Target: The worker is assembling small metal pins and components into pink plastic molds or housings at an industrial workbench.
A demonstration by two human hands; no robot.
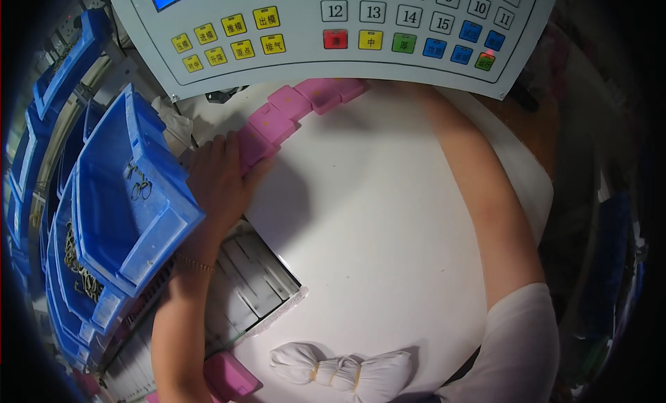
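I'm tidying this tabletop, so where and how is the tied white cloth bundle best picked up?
Probably by the narrow middle of the white cloth bundle, between its two tan bands, coming from above and pinching across its near and far sides. It lies lengthwise left to right, its ends flare wider, and bare white table lies beyond it.

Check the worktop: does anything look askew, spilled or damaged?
No spill or damage stands out. The pink pieces at the left hand form an uneven, stepped row, and another pink piece lies apart, by the left forearm.
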